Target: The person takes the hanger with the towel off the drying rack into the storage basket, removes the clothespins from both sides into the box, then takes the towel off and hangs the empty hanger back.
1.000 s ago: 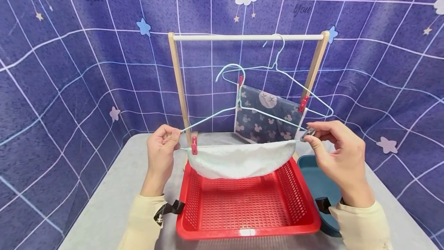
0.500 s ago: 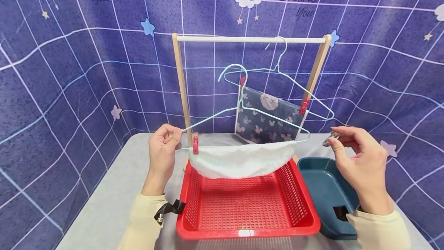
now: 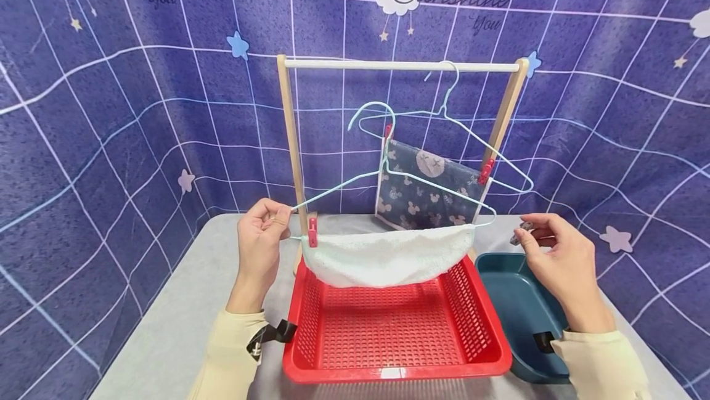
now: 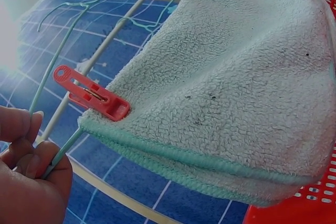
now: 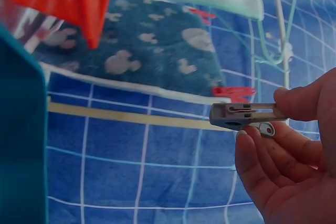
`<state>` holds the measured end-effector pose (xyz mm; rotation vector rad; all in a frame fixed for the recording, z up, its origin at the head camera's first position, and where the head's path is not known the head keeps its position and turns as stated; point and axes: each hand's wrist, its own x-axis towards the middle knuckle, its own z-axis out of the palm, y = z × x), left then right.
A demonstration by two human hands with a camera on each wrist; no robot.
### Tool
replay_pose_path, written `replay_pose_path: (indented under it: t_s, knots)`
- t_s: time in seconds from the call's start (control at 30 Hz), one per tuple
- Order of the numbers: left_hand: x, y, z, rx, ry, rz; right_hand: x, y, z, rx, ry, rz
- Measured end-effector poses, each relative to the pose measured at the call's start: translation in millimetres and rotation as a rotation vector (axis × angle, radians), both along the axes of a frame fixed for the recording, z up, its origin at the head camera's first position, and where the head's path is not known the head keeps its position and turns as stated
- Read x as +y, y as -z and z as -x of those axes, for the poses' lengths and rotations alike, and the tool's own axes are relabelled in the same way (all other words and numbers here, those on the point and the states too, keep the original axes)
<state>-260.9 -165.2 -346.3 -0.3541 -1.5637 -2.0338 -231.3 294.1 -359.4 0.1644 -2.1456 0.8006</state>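
Observation:
My left hand [image 3: 261, 236] grips the left end of a pale blue wire hanger [image 3: 344, 185]. Over the hanger's lower bar hangs a white towel [image 3: 388, 258] with a mint edge, seen close in the left wrist view. A red clothespin [image 4: 97, 95] pinches the towel near its left corner; the right corner has no clothespin on it. To the right of the hanger, and apart from it, my right hand [image 3: 563, 261] pinches a grey clothespin [image 5: 244, 115] between thumb and fingers.
Behind stands a rack with a white rod [image 3: 399, 66]. From it hangs a second hanger [image 3: 471, 132] with a dark blue patterned cloth [image 3: 427, 193] held by red clothespins. A red basket [image 3: 396, 374] sits below the towel, with a teal basin [image 3: 521, 301] at its right.
My right hand has moved away from the hanger's right end with the grey clothespin, first outward, then slightly back left and down. The left hand keeps its grip on the hanger.

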Motion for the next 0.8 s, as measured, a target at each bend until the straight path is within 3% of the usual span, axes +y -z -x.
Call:
replay_pose_path:
  t_s: [0.4, 0.8]
  knots:
    - [0.3, 0.3, -1.0, -0.006, -0.003, 0.019, 20.5, 23.3, 21.7, -0.253, 0.034, -0.097]
    - [3.7, 1.3, 1.6, -0.016, 0.005, 0.024, 31.9, 42.4, 35.5, -0.487, -0.035, -0.199]
